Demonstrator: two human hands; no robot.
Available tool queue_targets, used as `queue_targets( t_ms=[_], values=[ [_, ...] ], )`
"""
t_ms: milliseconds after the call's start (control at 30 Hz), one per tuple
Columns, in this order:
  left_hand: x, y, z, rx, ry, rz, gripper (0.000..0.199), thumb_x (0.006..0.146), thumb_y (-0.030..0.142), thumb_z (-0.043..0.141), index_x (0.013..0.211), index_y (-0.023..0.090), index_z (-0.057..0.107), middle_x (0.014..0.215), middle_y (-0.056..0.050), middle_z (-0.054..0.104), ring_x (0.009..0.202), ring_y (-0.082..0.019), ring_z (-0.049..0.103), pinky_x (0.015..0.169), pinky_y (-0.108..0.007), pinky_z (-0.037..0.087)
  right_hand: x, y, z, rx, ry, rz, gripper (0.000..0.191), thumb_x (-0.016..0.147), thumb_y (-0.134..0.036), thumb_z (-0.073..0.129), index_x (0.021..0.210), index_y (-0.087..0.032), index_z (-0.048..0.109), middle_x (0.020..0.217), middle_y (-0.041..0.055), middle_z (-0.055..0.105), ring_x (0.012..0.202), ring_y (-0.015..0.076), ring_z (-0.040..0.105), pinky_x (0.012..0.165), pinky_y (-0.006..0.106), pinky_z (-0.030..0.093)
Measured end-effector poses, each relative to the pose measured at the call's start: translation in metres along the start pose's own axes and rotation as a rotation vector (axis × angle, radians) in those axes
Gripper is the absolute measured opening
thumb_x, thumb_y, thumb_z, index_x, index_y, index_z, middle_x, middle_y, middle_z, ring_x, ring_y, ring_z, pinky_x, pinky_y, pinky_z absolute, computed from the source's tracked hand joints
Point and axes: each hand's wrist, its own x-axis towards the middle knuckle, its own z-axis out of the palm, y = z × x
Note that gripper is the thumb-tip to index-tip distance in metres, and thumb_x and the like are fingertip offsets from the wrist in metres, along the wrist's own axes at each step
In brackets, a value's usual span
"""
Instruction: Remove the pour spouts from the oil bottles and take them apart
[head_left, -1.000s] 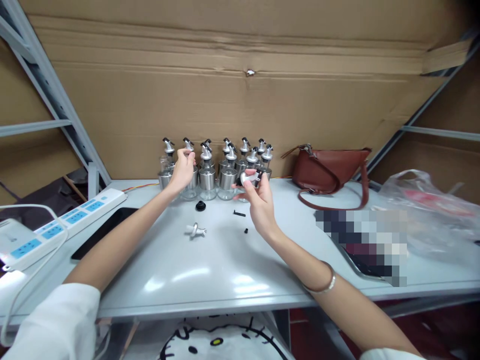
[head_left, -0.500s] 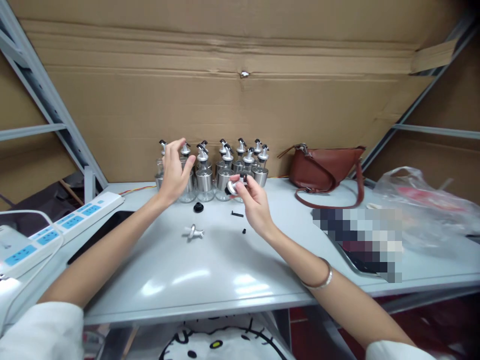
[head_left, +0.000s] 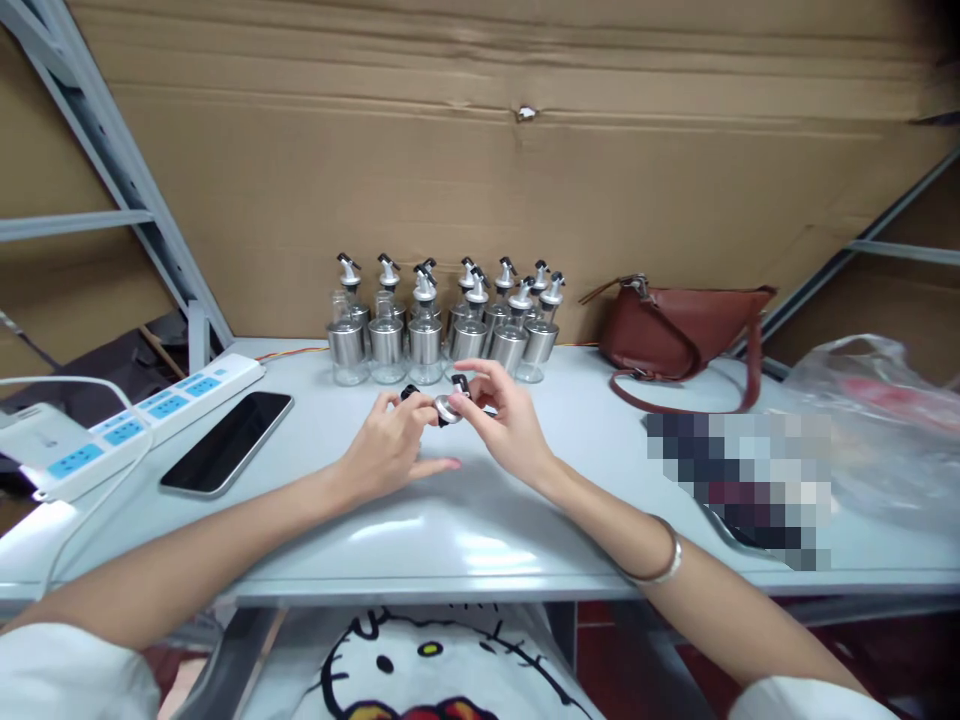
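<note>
both hands meet over one small silver pourer cap (head_left: 448, 405): the right hand (head_left: 504, 425) pinches it between thumb and fingertips, and the left hand (head_left: 390, 450) closes its fingertips on the cap's near-left side, little finger resting on the grey table (head_left: 465, 520). half a second ago the left hand was raised by the bottles; it has come down to the cap. just beyond the grip stands a cluster of glass bottles (head_left: 442, 320) with spout tops, seemingly empty. a phone (head_left: 227, 442) lies well left.
</note>
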Motion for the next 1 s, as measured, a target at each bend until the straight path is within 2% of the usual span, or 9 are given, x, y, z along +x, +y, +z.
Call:
queue_targets(
  t_ms=[167,333,400,467,533,600,700,833,1000],
  values=[
    [0.004,0.000,-0.007,-0.073,0.005,-0.053,0.021,0.095,0.039,0.042,0.103,0.021,0.034,0.088,-0.003,0.061,0.066,-0.015,0.058,0.067,-0.031,0.040,0.000,0.001,0.000,0.020,-0.079,-0.011,0.023,0.086,-0.035,0.056,0.104,-0.020,0.057,0.059,-0.0062,0.044,0.054,0.0105,0.047,0.056,0.024,0.043],
    [0.006,-0.002,-0.016,-0.089,0.031,0.037,0.014,0.094,0.029,0.040,0.104,0.021,0.033,0.082,-0.001,0.061,0.063,-0.014,0.056,0.068,-0.032,0.041,-0.001,-0.002,-0.005,-0.170,-0.217,-0.253,0.039,0.087,-0.039,0.056,0.121,-0.022,0.051,0.090,0.0051,0.063,0.075,0.0164,0.058,0.069,0.031,0.051],
    [0.003,-0.004,-0.015,-0.143,0.038,-0.011,0.019,0.093,0.034,0.043,0.104,0.022,0.034,0.078,0.001,0.059,0.061,-0.014,0.055,0.068,-0.032,0.042,0.000,-0.002,-0.008,-0.257,-0.229,-0.367,0.042,0.088,-0.041,0.055,0.124,-0.022,0.049,0.098,0.0082,0.064,0.082,0.0188,0.059,0.074,0.035,0.051],
    [0.000,-0.004,-0.013,-0.242,0.011,-0.138,0.031,0.090,0.046,0.048,0.104,0.022,0.036,0.080,0.000,0.058,0.061,-0.014,0.055,0.065,-0.030,0.044,0.002,-0.002,-0.010,-0.318,-0.221,-0.456,0.043,0.088,-0.044,0.054,0.123,-0.020,0.050,0.100,0.0096,0.065,0.084,0.0202,0.060,0.076,0.037,0.051],
    [-0.001,-0.002,-0.012,-0.349,-0.041,-0.267,0.046,0.084,0.059,0.052,0.107,0.021,0.039,0.085,-0.002,0.058,0.063,-0.014,0.056,0.060,-0.028,0.044,0.003,-0.002,-0.011,-0.350,-0.213,-0.523,0.042,0.088,-0.045,0.054,0.122,-0.020,0.052,0.100,0.0097,0.067,0.084,0.0205,0.061,0.075,0.036,0.051],
    [-0.001,0.000,-0.011,-0.387,-0.084,-0.328,0.054,0.079,0.064,0.054,0.109,0.021,0.043,0.087,-0.003,0.060,0.064,-0.015,0.055,0.059,-0.027,0.043,0.004,0.000,-0.011,-0.370,-0.213,-0.576,0.041,0.088,-0.045,0.053,0.119,-0.019,0.053,0.096,0.0093,0.068,0.081,0.0202,0.062,0.072,0.034,0.051],
    [0.001,0.001,-0.012,-0.310,-0.108,-0.283,0.047,0.081,0.061,0.054,0.103,0.019,0.049,0.080,-0.001,0.063,0.060,-0.015,0.054,0.066,-0.031,0.040,0.006,0.004,-0.011,-0.392,-0.217,-0.599,0.041,0.087,-0.047,0.053,0.116,-0.018,0.056,0.091,0.0090,0.069,0.076,0.0201,0.062,0.068,0.034,0.050],
    [0.005,0.000,-0.015,-0.206,-0.224,-0.148,0.031,0.088,0.049,0.051,0.086,0.018,0.053,0.067,0.002,0.063,0.051,-0.012,0.050,0.071,-0.033,0.034,0.007,0.010,-0.012,-0.417,-0.222,-0.567,0.038,0.087,-0.049,0.054,0.108,-0.019,0.060,0.086,0.0078,0.069,0.074,0.0199,0.062,0.069,0.034,0.049],
    [0.005,0.003,-0.016,-0.102,-0.143,-0.080,0.021,0.088,0.038,0.046,0.086,0.018,0.052,0.072,-0.001,0.063,0.062,-0.016,0.055,0.070,-0.033,0.033,0.007,0.009,-0.013,-0.535,-0.179,-0.570,0.047,0.087,-0.058,0.045,0.105,-0.017,0.060,0.086,0.0095,0.068,0.075,0.0206,0.059,0.066,0.033,0.043]
  ],
)
